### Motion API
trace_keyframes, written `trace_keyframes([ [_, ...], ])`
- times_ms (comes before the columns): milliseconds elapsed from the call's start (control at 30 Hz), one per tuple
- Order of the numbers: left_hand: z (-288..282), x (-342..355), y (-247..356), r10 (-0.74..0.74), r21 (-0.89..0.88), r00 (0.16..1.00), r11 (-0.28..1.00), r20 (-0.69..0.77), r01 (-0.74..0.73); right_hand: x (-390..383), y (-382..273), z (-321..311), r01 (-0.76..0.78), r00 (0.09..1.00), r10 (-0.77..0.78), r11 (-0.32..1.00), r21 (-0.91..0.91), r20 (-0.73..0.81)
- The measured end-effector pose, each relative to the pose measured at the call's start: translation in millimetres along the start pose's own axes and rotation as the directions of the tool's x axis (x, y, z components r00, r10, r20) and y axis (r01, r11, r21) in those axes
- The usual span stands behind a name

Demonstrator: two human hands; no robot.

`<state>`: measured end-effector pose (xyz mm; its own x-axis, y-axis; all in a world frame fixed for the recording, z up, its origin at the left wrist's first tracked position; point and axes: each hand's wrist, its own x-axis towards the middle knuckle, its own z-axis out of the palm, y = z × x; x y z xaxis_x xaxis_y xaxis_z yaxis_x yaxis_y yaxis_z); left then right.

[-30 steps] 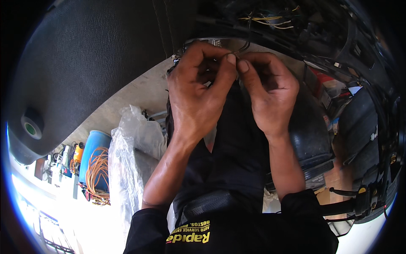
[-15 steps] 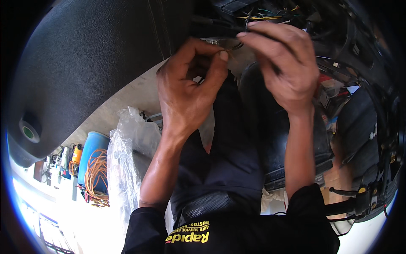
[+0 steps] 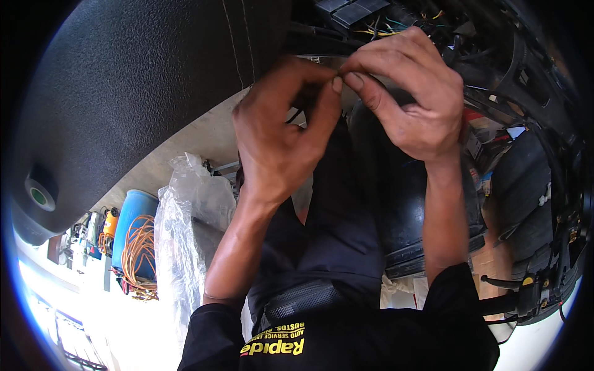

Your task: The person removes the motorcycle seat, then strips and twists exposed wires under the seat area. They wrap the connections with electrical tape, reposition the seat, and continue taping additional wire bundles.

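Observation:
My left hand (image 3: 275, 133) is closed in a pinch, thumb against forefinger, on the end of a thin wire that is almost wholly hidden by the fingertips. Right beside it, my right hand (image 3: 414, 99) pinches at the same spot, its thumb and forefinger nearly touching the left fingertips. Behind the hands lies an opened vehicle body with a bundle of yellow and other coloured wires (image 3: 377, 32) and a black box-shaped part (image 3: 352, 11). To the left rises a black stitched seat (image 3: 136, 80).
A roll of tape (image 3: 41, 195) rests on the seat. Clear plastic sheeting (image 3: 185, 216), a blue drum (image 3: 137, 210) and a coiled orange hose (image 3: 139, 247) stand lower left. At the right are a black tyre (image 3: 427, 204) and a handlebar lever (image 3: 500, 282).
My right hand has come down and left, its fingers closing into a pinch against the left fingertips. My left hand has shifted slightly right.

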<state>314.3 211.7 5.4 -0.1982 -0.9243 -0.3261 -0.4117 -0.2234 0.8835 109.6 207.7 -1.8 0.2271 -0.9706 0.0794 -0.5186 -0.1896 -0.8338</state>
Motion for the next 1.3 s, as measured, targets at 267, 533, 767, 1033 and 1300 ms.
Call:
trace_keyframes([
  [267,14,-2,-17,0.298,0.228,0.945,0.937,-0.133,-0.264,18,-23,-13,-0.452,0.883,0.420,0.880,0.143,0.208],
  [533,11,-2,9,-0.189,-0.153,0.982,0.971,-0.026,0.183,-24,11,17,0.135,0.964,-0.159,0.983,-0.121,-0.213],
  [767,7,-2,4,-0.061,-0.034,0.998,0.998,-0.033,0.060,-19,10,18,0.165,0.966,-0.214,0.943,-0.290,-0.146],
  [1033,7,-4,-1,0.176,0.061,0.982,0.983,-0.064,-0.172,0,-22,-11,-0.262,0.949,0.284,0.953,-0.153,0.140],
  [1300,11,-12,17,-0.312,-0.319,0.950,0.898,0.028,0.304,-50,-57,43,-0.506,0.637,0.727,0.646,0.571,-0.258],
])
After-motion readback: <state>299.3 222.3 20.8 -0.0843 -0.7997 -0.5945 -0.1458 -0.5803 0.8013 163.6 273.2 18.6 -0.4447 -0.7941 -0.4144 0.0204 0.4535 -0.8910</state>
